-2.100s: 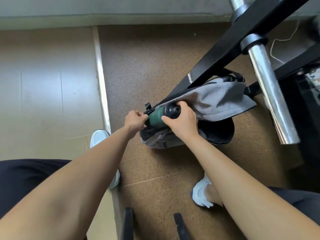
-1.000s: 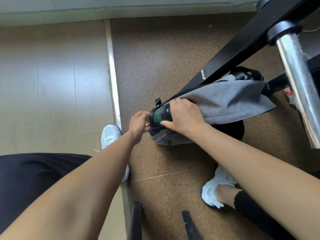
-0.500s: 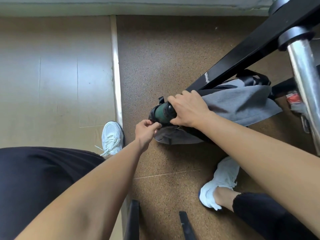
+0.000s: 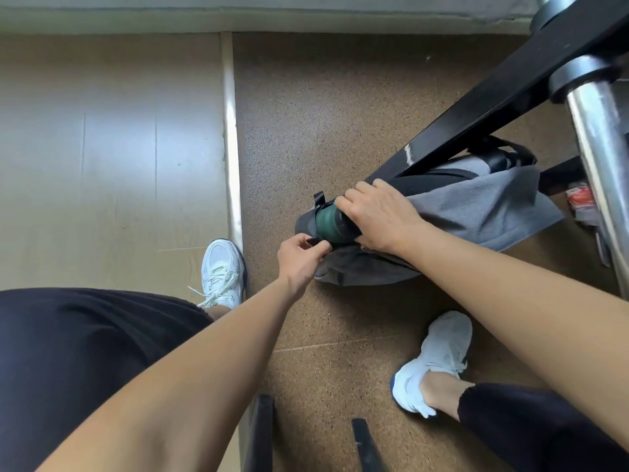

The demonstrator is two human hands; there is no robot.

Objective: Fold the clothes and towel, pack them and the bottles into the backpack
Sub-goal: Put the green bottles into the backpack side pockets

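Observation:
A grey backpack (image 4: 476,206) lies on the brown cork floor beneath a black slanted bar. A dark green bottle (image 4: 327,222) with a black cap sticks out of the side pocket at the pack's left end. My right hand (image 4: 377,212) is curled over the bottle's cap end and grips it. My left hand (image 4: 301,257) pinches a black strap or pocket edge just below the bottle. The pack's black handles (image 4: 503,158) show at its far end. What the pack contains is hidden.
A black frame bar (image 4: 510,97) and a chrome barbell sleeve (image 4: 599,158) cross the upper right. A red-and-white item (image 4: 578,199) lies beside the pack. My white shoes (image 4: 223,270) stand on the floor; two black legs (image 4: 262,434) rise at the bottom.
The bottle has gone deeper into the side pocket, with less green showing. My left hand dropped from the pocket's top edge to a black strap below the bottle. The camera shifted slightly.

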